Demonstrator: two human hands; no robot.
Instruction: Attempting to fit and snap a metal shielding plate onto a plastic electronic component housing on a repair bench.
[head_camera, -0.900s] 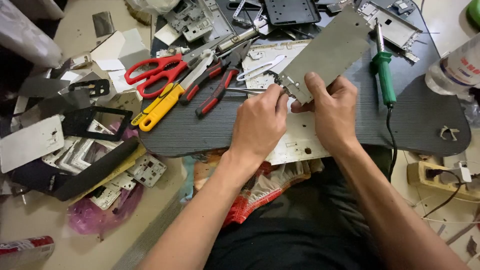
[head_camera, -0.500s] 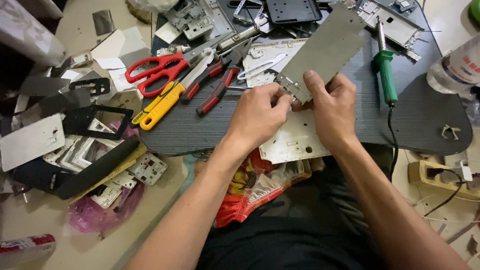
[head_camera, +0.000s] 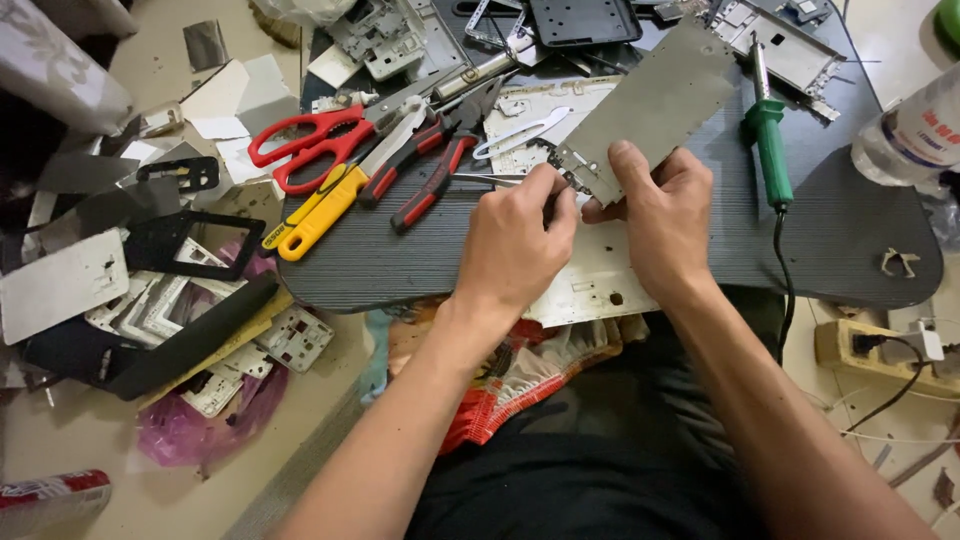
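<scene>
Above the dark ribbed counter (head_camera: 420, 255), head view: the right hand (head_camera: 660, 215) has its grip closed on the lower end of a flat, rectangular grey metal plate (head_camera: 655, 110), tilted upward. The left hand (head_camera: 515, 245) pinches thin metal tweezers (head_camera: 485, 180) at the plate's lower corner. Red-handled scissors (head_camera: 315, 150) and a green-handled soldering iron (head_camera: 770, 145) lie nearby.

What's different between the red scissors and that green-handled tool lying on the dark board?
The red-handled scissors have two looped handles and flat blades; the green-handled soldering iron has one straight grip and a thin metal rod. The scissors lie slanted at the board's left side, far from the hands; the iron lies nearly upright beside the right hand, trailing a black cord. Both rest untouched on the dark board.
</scene>
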